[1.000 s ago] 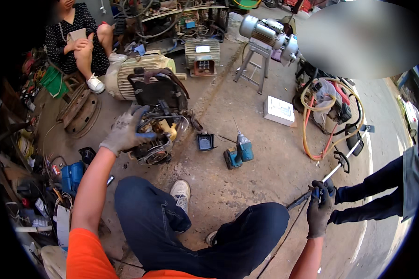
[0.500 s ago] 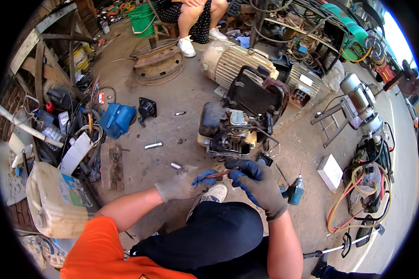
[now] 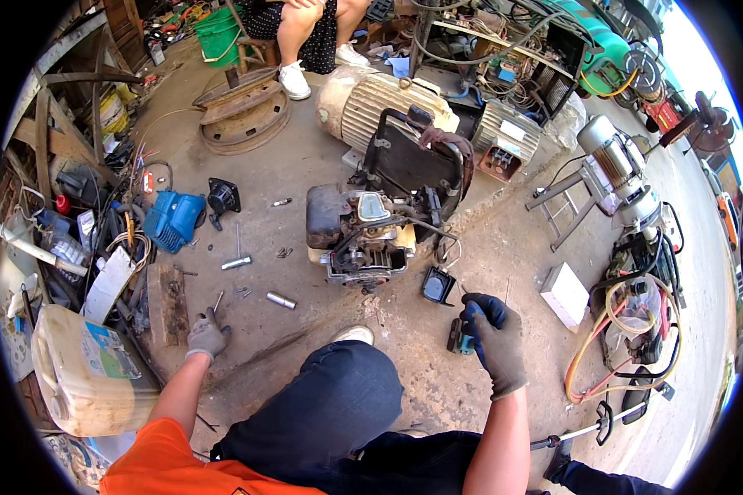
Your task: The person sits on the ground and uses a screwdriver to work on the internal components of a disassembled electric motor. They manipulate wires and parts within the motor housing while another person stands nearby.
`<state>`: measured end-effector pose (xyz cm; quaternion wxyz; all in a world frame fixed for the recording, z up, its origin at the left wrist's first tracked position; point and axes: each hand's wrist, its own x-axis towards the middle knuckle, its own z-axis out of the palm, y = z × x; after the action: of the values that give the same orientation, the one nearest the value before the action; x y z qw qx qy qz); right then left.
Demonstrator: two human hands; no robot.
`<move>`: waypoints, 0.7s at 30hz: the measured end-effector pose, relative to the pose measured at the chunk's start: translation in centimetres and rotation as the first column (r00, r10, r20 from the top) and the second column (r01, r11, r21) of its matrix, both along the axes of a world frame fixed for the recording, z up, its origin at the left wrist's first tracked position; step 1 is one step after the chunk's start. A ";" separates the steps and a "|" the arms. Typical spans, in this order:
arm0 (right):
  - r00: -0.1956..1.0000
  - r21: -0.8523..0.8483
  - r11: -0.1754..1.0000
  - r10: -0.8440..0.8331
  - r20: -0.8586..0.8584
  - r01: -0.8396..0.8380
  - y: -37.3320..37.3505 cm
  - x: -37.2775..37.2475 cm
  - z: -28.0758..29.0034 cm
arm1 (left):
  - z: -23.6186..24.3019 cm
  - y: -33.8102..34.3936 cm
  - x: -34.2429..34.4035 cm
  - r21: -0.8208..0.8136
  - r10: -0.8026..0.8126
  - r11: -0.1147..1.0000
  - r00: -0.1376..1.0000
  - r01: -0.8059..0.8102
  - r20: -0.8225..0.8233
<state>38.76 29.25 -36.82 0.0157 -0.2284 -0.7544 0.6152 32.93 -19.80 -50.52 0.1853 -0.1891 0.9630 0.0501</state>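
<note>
My left hand point(image 3: 210, 337), in a grey glove with blue fingers, is low over the floor beside the wooden block point(image 3: 168, 305). Its fingers are closed on a thin metal rod point(image 3: 219, 302) that points upward. My gloved right hand point(image 3: 495, 337) is raised with curled fingers above the teal cordless drill point(image 3: 461, 337), partly covering it; what it holds, if anything, is hidden. Ahead stands a partly stripped small engine point(image 3: 367, 231) with its inner parts exposed. A metal socket point(image 3: 281, 300), a T-handled wrench point(image 3: 237, 262) and several small screws point(image 3: 243, 292) lie between the engine and my left hand.
A black square cover point(image 3: 438, 285) lies right of the engine. Behind it is a large ribbed motor point(image 3: 388, 107). A blue pump part point(image 3: 173, 220) and plastic jerrycan point(image 3: 91, 371) are at left; a white box point(image 3: 565, 295) and hoses point(image 3: 578, 363) at right. Someone sits beyond.
My hands have parted from a thin piece they held together. The left has gone down and left toward the block, the right outward over the drill. The view has shifted to the right.
</note>
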 end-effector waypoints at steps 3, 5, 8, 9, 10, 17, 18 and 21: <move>0.998 0.002 0.999 -0.047 -0.032 0.048 0.5 -1.7 -1.4 | 4.7 2.9 -2.1 -0.225 -0.286 0.938 0.956 0.263 -0.074; 0.995 -0.008 0.996 -0.088 -0.053 0.087 0.8 -2.8 -2.2 | 6.5 5.1 -5.5 -0.037 -0.347 0.930 0.840 0.366 -0.417; 0.965 -0.146 0.975 -0.192 -0.179 0.167 1.2 -4.5 -3.4 | 13.7 13.8 -9.4 0.161 -0.363 0.704 0.545 0.692 -0.756; 0.947 -0.219 0.960 -0.227 -0.226 0.177 0.9 -5.2 -3.3 | 16.9 17.2 -9.5 0.214 -0.350 0.604 0.498 0.767 -0.794; 0.932 -0.205 0.964 -0.222 -0.285 0.167 0.8 -6.1 -3.8 | 18.4 19.9 -9.8 0.197 -0.377 0.528 0.436 0.826 -0.817; 0.899 -0.253 0.967 -0.094 -0.427 -0.019 -1.9 -10.5 -4.8 | 16.2 28.5 -12.2 -0.114 -0.723 0.528 0.375 0.842 -0.580; 0.897 -0.266 0.964 -0.124 -0.424 0.008 -1.9 -10.6 -5.0 | 15.5 28.2 -12.6 -0.120 -0.714 0.513 0.345 0.850 -0.609; 0.921 -0.280 0.959 -0.152 -0.359 0.049 -1.7 -10.4 -6.1 | 15.1 27.7 -12.5 -0.134 -0.713 0.467 0.282 0.874 -0.642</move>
<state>28.32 27.51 -42.95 0.1612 -0.1447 -0.6349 0.7416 20.39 7.90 -35.46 -0.1205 0.3726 0.9113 0.1272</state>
